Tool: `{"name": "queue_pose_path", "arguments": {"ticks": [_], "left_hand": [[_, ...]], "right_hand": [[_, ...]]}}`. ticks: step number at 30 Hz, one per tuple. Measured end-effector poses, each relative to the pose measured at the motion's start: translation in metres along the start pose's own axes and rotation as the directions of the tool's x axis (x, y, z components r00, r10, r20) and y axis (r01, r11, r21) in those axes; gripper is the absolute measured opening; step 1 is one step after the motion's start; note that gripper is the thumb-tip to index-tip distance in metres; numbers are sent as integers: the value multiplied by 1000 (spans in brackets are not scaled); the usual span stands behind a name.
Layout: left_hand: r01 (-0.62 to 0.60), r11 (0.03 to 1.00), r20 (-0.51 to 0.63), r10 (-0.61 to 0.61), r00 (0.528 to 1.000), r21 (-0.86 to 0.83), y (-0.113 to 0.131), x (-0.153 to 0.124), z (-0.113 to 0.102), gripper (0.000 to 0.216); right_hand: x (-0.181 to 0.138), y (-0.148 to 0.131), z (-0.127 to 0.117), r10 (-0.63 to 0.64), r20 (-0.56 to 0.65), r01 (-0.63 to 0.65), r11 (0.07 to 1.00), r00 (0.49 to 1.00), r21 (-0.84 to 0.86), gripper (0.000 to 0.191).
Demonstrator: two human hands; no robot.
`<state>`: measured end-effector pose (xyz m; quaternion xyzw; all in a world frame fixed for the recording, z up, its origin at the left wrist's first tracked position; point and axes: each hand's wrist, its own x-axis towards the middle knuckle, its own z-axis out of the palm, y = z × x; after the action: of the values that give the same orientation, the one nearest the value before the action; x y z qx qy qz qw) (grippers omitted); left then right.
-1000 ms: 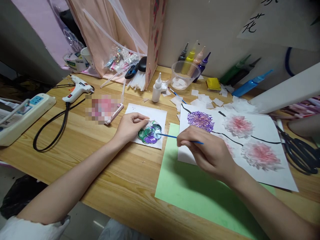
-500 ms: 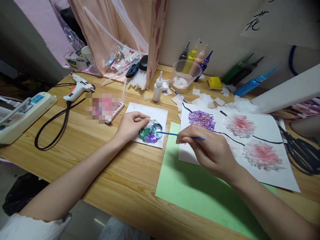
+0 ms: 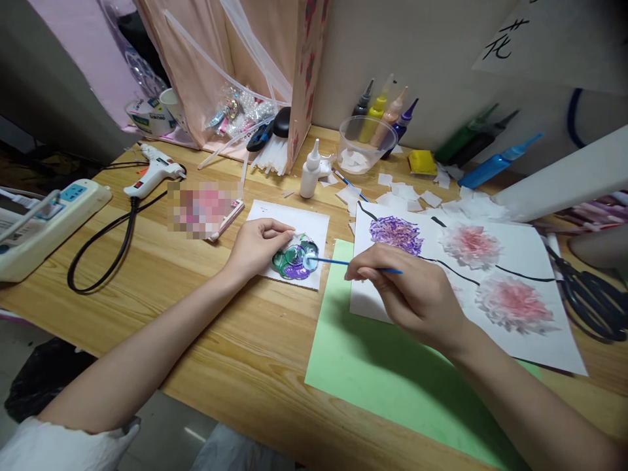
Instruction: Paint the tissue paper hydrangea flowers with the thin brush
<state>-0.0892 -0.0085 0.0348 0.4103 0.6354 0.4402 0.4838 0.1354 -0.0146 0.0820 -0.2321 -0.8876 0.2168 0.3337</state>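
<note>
My right hand (image 3: 412,294) is closed around a thin blue paintbrush (image 3: 331,261). The brush points left, its tip in the light-blue paint of a small flower-shaped paint palette (image 3: 296,267). Green and purple paint fill other wells. The palette lies on a square of white paper (image 3: 314,226). At its left edge my left hand (image 3: 255,248) is closed, thumb and fingers together on the rim; some fingertips are hidden. Under my right hand lies a white sheet (image 3: 520,347) with black branch lines and ruffled pink and purple paper flowers (image 3: 473,247).
A green sheet (image 3: 363,386) lies partly under the flower sheet. Behind stand a white bottle (image 3: 309,173), a clear tub (image 3: 367,157) and several paint bottles, with paper scraps around. A glue gun (image 3: 152,175) and power strip (image 3: 59,229) are left; scissors (image 3: 589,294) right.
</note>
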Motion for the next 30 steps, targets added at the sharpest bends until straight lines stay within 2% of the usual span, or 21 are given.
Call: {"name": "queue_pose_path", "arguments": {"ticks": [11, 30], "left_hand": [[-9, 1000, -3, 9, 1000, 18, 0, 0, 0, 33], [-4, 1000, 1, 4, 1000, -2, 0, -1, 1, 29]], "right_hand": [[1, 0, -3, 71, -25, -71, 997, 997, 0, 17], [1, 2, -6, 53, 10, -53, 999, 999, -6, 16]]}}
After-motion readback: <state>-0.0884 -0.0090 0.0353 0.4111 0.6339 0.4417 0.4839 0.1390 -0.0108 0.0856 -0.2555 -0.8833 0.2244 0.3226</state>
